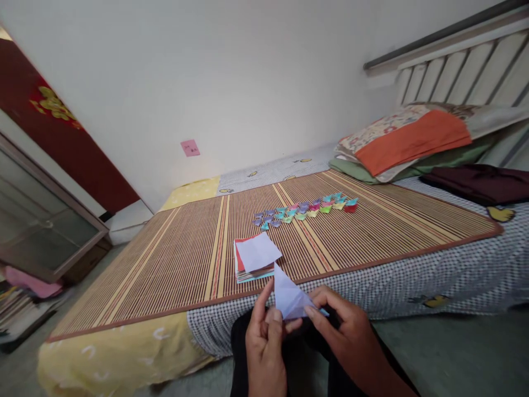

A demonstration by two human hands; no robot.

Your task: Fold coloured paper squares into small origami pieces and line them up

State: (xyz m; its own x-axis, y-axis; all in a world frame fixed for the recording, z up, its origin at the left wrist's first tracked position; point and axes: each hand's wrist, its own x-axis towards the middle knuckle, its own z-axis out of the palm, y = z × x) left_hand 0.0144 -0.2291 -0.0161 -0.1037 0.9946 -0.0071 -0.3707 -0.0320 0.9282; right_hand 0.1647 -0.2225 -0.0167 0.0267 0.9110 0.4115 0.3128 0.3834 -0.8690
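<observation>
left hand [265, 337], right hand [344, 320] both pinching folded lilac paper [288, 296] near paper stack [257, 253]

Head cam, fwd/down view, hands [265, 342] v. near

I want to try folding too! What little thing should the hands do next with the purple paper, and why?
Perhaps the right hand could gently run along a fold of the pale purple paper to sharpen it. The paper is already bent into a pointed shape, the left hand holds its lower left side, and the right hand pinches its right side, so it seems steady enough.
</observation>
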